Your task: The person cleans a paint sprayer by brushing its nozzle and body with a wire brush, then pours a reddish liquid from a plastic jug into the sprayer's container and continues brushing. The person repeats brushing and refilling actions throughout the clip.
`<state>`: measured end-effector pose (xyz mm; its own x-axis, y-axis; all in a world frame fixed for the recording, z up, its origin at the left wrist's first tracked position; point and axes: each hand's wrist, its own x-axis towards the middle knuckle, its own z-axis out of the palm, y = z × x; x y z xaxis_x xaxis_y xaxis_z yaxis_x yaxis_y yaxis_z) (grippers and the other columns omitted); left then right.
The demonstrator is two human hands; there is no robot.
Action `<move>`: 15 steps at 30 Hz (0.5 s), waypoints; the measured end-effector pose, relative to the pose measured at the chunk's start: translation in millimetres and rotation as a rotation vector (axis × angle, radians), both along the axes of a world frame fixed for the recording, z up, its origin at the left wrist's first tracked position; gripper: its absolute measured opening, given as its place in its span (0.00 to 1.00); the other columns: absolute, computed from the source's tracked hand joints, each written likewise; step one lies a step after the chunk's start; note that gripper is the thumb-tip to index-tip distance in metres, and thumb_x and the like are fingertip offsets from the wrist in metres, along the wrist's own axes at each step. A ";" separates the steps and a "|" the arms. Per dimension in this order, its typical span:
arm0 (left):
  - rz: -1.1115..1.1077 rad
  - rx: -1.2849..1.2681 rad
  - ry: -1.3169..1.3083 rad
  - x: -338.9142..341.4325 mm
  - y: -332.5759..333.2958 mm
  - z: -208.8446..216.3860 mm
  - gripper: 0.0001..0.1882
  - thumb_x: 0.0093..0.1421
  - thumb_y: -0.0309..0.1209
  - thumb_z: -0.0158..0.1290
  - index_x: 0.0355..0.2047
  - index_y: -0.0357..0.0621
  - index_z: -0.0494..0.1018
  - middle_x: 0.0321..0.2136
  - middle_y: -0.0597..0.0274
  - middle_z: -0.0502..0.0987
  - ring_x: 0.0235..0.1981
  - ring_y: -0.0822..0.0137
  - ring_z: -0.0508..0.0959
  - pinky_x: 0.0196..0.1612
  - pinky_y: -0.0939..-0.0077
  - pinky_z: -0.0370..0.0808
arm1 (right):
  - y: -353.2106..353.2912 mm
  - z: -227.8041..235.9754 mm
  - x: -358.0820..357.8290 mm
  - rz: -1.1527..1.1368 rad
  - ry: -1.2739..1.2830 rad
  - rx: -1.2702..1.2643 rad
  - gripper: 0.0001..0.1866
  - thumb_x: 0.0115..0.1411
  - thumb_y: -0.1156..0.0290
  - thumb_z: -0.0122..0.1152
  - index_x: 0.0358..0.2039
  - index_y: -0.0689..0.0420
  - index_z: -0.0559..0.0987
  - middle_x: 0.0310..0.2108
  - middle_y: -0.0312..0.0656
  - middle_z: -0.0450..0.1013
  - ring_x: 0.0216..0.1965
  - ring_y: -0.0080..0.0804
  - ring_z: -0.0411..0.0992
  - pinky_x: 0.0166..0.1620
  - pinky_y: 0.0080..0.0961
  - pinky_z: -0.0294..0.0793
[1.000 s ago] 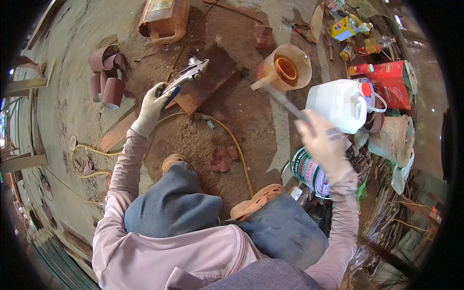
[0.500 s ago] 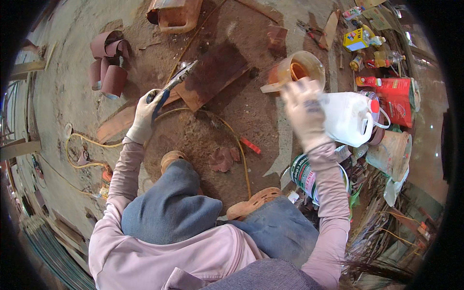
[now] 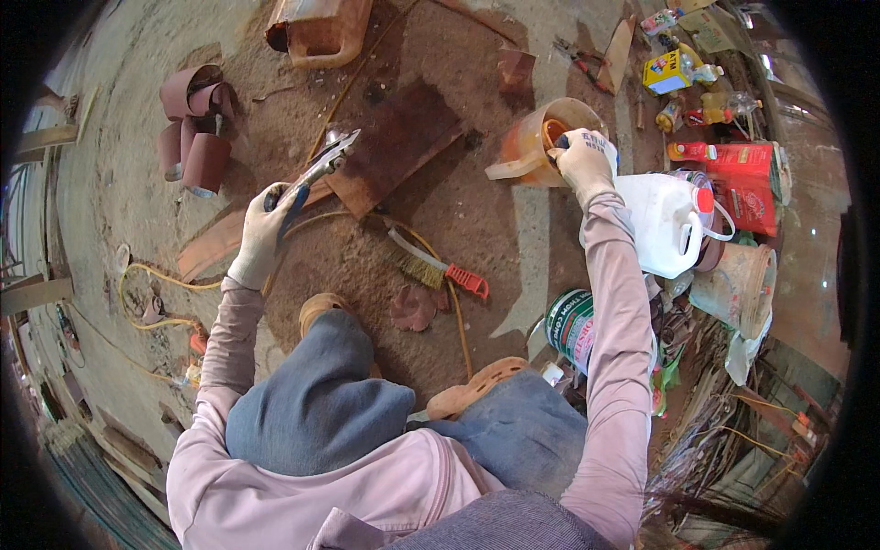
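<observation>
My left hand [image 3: 261, 225], in a pale glove, is closed around metal pliers [image 3: 323, 163] with blue handles, their jaws pointing up and right over a dark flat board [image 3: 399, 147]. My gloved right hand [image 3: 587, 165] is closed at a cut-open translucent plastic container [image 3: 522, 151] stained orange-brown. Its fingers pinch the rim of a small orange cup [image 3: 553, 131] inside; the grip is partly hidden by the hand. A wire brush [image 3: 417, 259] with a red handle lies on the ground between my arms. A white jug [image 3: 655, 225] with a red cap stands beside my right wrist.
Sandpaper rolls [image 3: 194, 128] lie at the far left. A yellow hose [image 3: 449, 266] curves across the dirt floor. A green-labelled can [image 3: 570, 325], a dusty bucket [image 3: 733, 284] and several bottles [image 3: 724, 108] line the right. An orange-brown jug [image 3: 321, 32] lies at the top.
My right hand has moved up to the cup and closed. The wire brush's bristles now show, where only its red handle did before. My left hand still holds the pliers, slightly lower.
</observation>
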<state>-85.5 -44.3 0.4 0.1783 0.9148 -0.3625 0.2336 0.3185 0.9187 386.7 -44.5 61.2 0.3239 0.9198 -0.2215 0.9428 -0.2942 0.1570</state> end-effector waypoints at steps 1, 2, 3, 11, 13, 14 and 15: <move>-0.005 0.013 0.016 -1.2 0.4 -0.6 0.11 0.68 0.38 0.54 0.39 0.42 0.76 0.25 0.79 0.68 0.24 0.85 0.63 0.25 0.86 0.59 | -2.8 -2.1 3.6 -0.018 0.032 0.021 0.14 0.53 0.51 0.69 0.35 0.46 0.86 0.38 0.42 0.81 0.45 0.40 0.77 0.47 0.38 0.73; -0.012 0.025 0.031 -3.3 1.2 -1.9 0.11 0.68 0.38 0.54 0.39 0.42 0.76 0.25 0.79 0.68 0.24 0.85 0.63 0.25 0.86 0.59 | -9.9 -7.5 10.8 -0.006 0.094 0.153 0.14 0.53 0.53 0.68 0.33 0.48 0.86 0.37 0.44 0.81 0.41 0.43 0.78 0.45 0.38 0.75; -0.017 0.035 0.051 -6.4 0.8 -3.1 0.11 0.68 0.38 0.54 0.39 0.42 0.76 0.25 0.79 0.68 0.24 0.85 0.63 0.25 0.86 0.59 | -11.6 -5.9 15.7 -0.044 0.161 0.180 0.14 0.53 0.53 0.68 0.33 0.49 0.86 0.37 0.44 0.81 0.41 0.44 0.78 0.45 0.38 0.74; -0.018 0.042 0.035 -8.2 1.7 -14.7 0.12 0.65 0.36 0.57 0.37 0.39 0.76 0.26 0.79 0.69 0.27 0.85 0.64 0.29 0.86 0.60 | -23.4 22.0 5.3 -0.243 0.385 0.287 0.16 0.55 0.57 0.68 0.36 0.57 0.84 0.40 0.48 0.79 0.42 0.41 0.78 0.46 0.34 0.74; -0.038 0.056 0.043 -6.5 1.5 -12.0 0.12 0.65 0.36 0.58 0.36 0.39 0.76 0.26 0.79 0.70 0.27 0.84 0.64 0.29 0.86 0.61 | -23.9 29.7 0.1 -0.243 0.349 0.282 0.16 0.55 0.58 0.68 0.36 0.57 0.84 0.42 0.47 0.79 0.43 0.41 0.77 0.47 0.34 0.74; -0.055 0.061 0.061 -6.0 1.7 -9.6 0.12 0.66 0.37 0.57 0.37 0.39 0.76 0.26 0.79 0.69 0.27 0.85 0.64 0.28 0.86 0.60 | -22.6 34.2 -0.1 -0.248 0.350 0.258 0.15 0.55 0.59 0.68 0.36 0.57 0.84 0.43 0.47 0.79 0.44 0.42 0.77 0.47 0.34 0.74; -0.072 0.064 0.077 -4.3 0.8 -6.9 0.12 0.67 0.37 0.55 0.38 0.40 0.76 0.26 0.79 0.69 0.26 0.85 0.63 0.28 0.86 0.60 | -23.0 36.5 0.2 -0.254 0.348 0.232 0.14 0.55 0.59 0.67 0.36 0.56 0.84 0.44 0.46 0.78 0.45 0.43 0.77 0.48 0.35 0.74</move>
